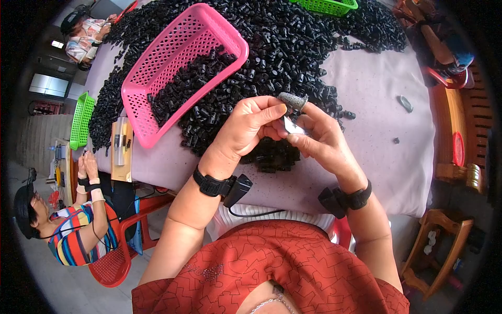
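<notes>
My left hand (250, 130) and my right hand (320, 135) meet above the table's near edge, over a heap of small black plastic parts (293, 47). The right hand holds a small silvery blade (291, 125) between thumb and fingers, and its forefinger wears a grey finger cot (293, 100). The left hand's fingers are pinched closed against the blade; what they hold is hidden. Both wrists wear black bands. A pink perforated basket (157, 63) partly filled with black parts rests tilted on the heap, to the left of my hands.
The table has a mauve cloth (381, 110). A green basket (327, 6) sits at the far edge, another green basket (81, 120) at the left. A person in a striped top (78, 235) sits on a red chair at left; other people sit at the far corners. Wooden stool (439, 246) at right.
</notes>
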Tool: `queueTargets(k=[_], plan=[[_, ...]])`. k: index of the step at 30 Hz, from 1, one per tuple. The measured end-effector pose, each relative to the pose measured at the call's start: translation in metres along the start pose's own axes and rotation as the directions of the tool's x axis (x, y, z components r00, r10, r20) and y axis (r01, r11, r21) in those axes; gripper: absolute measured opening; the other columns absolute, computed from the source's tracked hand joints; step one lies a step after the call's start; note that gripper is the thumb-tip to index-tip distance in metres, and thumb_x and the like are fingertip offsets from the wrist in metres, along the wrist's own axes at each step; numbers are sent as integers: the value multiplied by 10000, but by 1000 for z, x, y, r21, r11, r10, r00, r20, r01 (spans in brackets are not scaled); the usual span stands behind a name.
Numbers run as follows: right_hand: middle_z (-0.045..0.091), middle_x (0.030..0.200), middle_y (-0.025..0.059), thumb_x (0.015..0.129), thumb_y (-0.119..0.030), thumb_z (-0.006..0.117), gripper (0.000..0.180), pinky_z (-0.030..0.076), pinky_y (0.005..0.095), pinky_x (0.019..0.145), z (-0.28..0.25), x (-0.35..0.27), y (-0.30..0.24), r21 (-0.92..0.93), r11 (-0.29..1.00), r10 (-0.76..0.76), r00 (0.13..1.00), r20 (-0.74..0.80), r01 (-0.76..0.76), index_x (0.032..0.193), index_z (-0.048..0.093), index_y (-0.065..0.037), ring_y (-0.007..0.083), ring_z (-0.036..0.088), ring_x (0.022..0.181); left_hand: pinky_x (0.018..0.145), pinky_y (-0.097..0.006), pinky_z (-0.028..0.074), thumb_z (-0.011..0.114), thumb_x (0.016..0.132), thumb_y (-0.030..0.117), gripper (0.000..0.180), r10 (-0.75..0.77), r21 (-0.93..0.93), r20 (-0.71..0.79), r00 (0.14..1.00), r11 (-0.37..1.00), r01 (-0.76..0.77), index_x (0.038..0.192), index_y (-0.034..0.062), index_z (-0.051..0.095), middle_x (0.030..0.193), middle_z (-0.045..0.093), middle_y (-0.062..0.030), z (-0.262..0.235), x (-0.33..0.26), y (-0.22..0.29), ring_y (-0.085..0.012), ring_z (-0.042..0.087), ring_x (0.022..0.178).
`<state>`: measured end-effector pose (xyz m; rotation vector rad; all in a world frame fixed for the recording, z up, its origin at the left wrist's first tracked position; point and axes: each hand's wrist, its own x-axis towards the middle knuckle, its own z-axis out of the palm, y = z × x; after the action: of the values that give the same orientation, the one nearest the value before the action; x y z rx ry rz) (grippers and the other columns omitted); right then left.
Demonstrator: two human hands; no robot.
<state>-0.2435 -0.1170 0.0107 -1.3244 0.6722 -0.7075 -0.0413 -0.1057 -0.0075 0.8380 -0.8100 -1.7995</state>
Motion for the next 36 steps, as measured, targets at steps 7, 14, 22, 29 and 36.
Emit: queueTargets(k=[7, 14, 22, 29, 36], plan=[[602, 813, -35, 891, -190, 694, 547, 374, 177, 521, -2, 0, 0, 19, 1000, -1, 1000, -5, 1, 1376, 472, -70, 20, 486, 641, 643, -250, 582, 645, 916, 148, 177, -31, -88, 20, 999, 996, 33, 1029, 12, 644, 856, 682, -67, 0, -1, 2, -133, 678, 704], [606, 858, -37, 909, -144, 655, 511, 377, 171, 526, -2, -1, 1, 62, 998, -5, 1000, 13, 4, 1378, 474, -55, 12, 486, 662, 634, -248, 582, 650, 909, 133, 172, -48, -119, 29, 998, 992, 52, 1028, 9, 644, 861, 681, -71, -1, -1, 1, -138, 679, 699], [600, 870, -49, 926, -163, 631, 489, 380, 168, 538, -4, -1, 0, 28, 999, -18, 1000, 22, 17, 1379, 480, -57, 6, 477, 673, 597, -235, 565, 654, 907, 162, 224, -74, -115, 40, 996, 990, 78, 1088, 35, 621, 897, 683, -58, -3, 0, 0, -121, 660, 660], [582, 834, -57, 913, -151, 646, 492, 383, 170, 538, -6, 1, 1, 27, 1000, 14, 1000, 15, -14, 1369, 489, -53, 8, 474, 665, 610, -240, 578, 649, 912, 137, 172, -79, -164, 71, 994, 982, 90, 1031, 13, 648, 855, 682, -69, -4, 1, -3, -119, 665, 662], [600, 845, -35, 893, -141, 673, 540, 379, 175, 535, -3, -2, -2, 67, 998, 9, 999, 34, -12, 1390, 469, -80, 16, 476, 663, 598, -236, 574, 645, 918, 151, 162, -79, -177, 46, 996, 981, 85, 1013, 20, 647, 837, 680, -58, -4, 2, -6, -120, 666, 659]])
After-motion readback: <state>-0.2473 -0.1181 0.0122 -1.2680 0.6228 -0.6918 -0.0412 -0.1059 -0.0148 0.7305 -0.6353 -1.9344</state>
